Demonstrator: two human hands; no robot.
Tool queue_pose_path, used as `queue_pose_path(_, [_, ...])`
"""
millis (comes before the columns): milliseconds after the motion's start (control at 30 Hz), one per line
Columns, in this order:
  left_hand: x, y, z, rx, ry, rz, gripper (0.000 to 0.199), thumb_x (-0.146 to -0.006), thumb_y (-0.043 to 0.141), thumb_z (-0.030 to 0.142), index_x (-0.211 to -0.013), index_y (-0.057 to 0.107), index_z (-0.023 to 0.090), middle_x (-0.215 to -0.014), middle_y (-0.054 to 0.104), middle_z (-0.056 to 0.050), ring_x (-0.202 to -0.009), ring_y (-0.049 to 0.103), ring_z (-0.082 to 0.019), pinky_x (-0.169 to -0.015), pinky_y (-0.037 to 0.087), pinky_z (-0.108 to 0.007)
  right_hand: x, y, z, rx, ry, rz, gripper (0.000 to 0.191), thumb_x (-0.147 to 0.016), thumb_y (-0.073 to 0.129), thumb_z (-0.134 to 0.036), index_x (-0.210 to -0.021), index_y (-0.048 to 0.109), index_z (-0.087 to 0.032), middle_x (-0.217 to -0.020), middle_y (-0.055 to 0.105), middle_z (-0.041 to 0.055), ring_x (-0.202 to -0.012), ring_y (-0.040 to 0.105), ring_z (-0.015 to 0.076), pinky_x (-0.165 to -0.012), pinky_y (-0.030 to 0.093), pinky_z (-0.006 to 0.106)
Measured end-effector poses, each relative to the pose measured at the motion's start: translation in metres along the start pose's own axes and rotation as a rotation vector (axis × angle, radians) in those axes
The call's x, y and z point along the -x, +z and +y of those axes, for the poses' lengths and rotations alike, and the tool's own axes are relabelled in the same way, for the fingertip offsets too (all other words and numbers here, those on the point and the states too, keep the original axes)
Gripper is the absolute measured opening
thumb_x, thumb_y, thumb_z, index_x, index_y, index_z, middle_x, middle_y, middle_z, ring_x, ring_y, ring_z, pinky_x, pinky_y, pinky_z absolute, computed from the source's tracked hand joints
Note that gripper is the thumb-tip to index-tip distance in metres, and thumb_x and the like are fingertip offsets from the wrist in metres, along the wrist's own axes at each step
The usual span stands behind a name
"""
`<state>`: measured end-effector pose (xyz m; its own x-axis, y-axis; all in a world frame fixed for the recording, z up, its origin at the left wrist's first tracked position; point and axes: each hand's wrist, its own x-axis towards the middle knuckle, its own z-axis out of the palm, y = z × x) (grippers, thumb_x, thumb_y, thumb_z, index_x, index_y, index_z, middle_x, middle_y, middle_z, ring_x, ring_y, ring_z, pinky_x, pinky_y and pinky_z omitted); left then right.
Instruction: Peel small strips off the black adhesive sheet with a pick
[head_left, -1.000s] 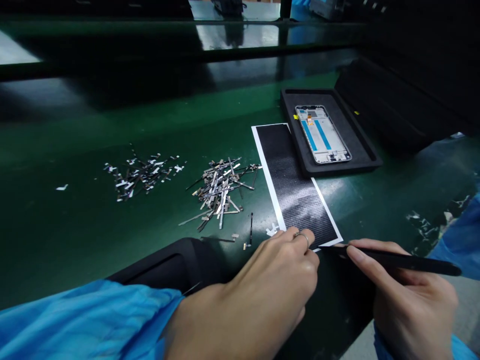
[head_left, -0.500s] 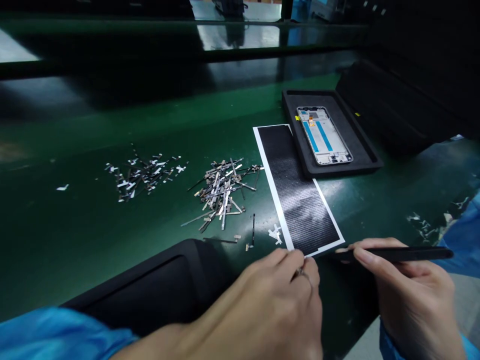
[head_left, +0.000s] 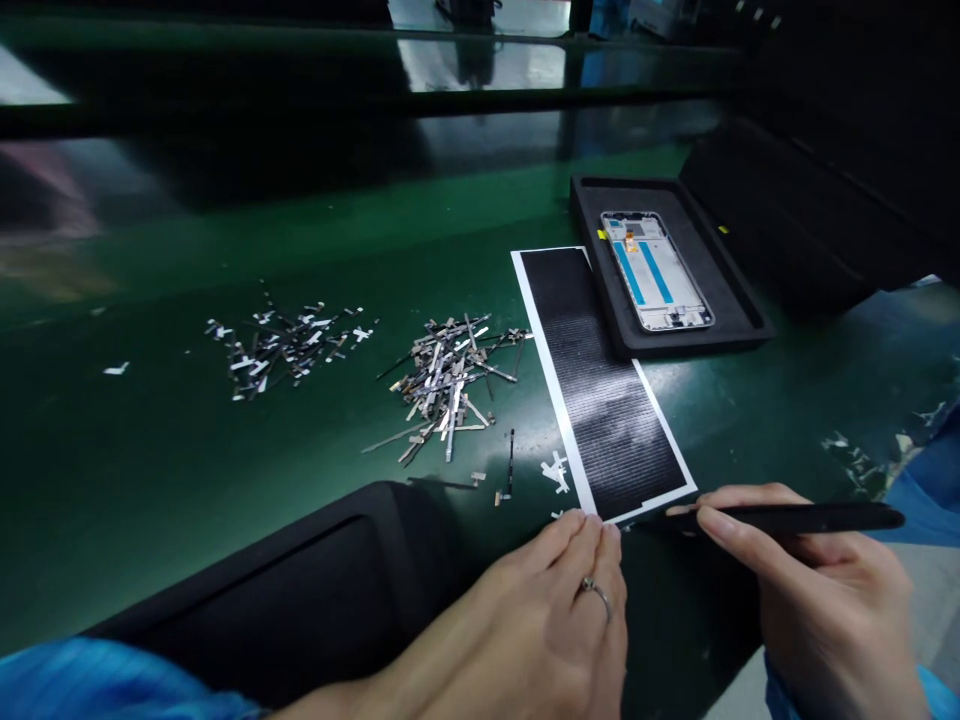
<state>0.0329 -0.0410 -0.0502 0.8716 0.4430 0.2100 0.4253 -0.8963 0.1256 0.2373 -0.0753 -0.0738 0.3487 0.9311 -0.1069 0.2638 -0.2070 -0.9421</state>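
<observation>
— Where is the black strip sheet (head_left: 600,390) being held?

— On the green worktop (head_left: 187,470); its near corner is being pinned by the left hand (head_left: 555,610), while tweezers (head_left: 787,517) are being gripped by the right hand (head_left: 817,600).

— And the risk?

— A strip is likely being creased if the tips are pushed in too steeply.

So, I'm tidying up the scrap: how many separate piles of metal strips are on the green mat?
2. One pile lies left of centre; the second pile sits right of it, beside the black sheet. A few loose strips lie nearer the left hand.
</observation>
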Motion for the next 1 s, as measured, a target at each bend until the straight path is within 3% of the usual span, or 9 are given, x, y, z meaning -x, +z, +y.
queue_pose_path(267, [0.002, 0.009, 0.004, -0.097, 0.003, 0.013, 0.028, -0.088, 0.042, 0.005, -0.104, 0.064, 0.008, -0.114, 0.062, -0.007, -0.108, 0.054, -0.019, -0.100, 0.033, -0.029, 0.001, 0.005, -0.005, 0.037, 0.013, -0.003, 0.007, -0.072, 0.068, -0.037, -0.073, 0.069, -0.030, -0.072, 0.064, -0.0020, -0.066, 0.059, 0.0121, -0.053, 0.046, 0.013])
queue_pose_path(500, [0.002, 0.013, 0.003, -0.134, 0.060, 0.019, 0.028, -0.088, 0.041, 0.006, -0.101, 0.065, 0.011, -0.108, 0.065, -0.006, -0.102, 0.057, -0.018, -0.098, 0.033, -0.029, 0.002, 0.001, -0.005, 0.045, 0.019, -0.014, 0.009, -0.070, 0.069, -0.035, -0.072, 0.069, -0.026, -0.071, 0.064, -0.0009, -0.067, 0.060, 0.0137, -0.053, 0.048, 0.014])
queue_pose_path(633, [0.001, 0.006, 0.004, -0.146, 0.021, -0.035, 0.027, -0.089, 0.042, 0.006, -0.105, 0.064, 0.010, -0.114, 0.062, -0.006, -0.108, 0.054, -0.019, -0.099, 0.032, -0.030, 0.002, 0.000, -0.004, 0.030, 0.004, -0.013, 0.010, -0.070, 0.069, -0.035, -0.071, 0.069, -0.026, -0.071, 0.063, -0.0004, -0.067, 0.061, 0.0137, -0.054, 0.048, 0.013])
queue_pose_path(1000, [-0.004, 0.001, -0.003, -0.031, 0.081, 0.054, 0.021, -0.087, 0.051, 0.012, -0.102, 0.065, 0.011, -0.113, 0.062, -0.009, -0.107, 0.054, -0.023, -0.100, 0.031, -0.034, 0.001, 0.000, -0.003, 0.065, 0.023, -0.034, 0.011, -0.072, 0.068, -0.035, -0.074, 0.067, -0.024, -0.071, 0.065, -0.0023, -0.063, 0.062, 0.0121, -0.052, 0.048, 0.011])
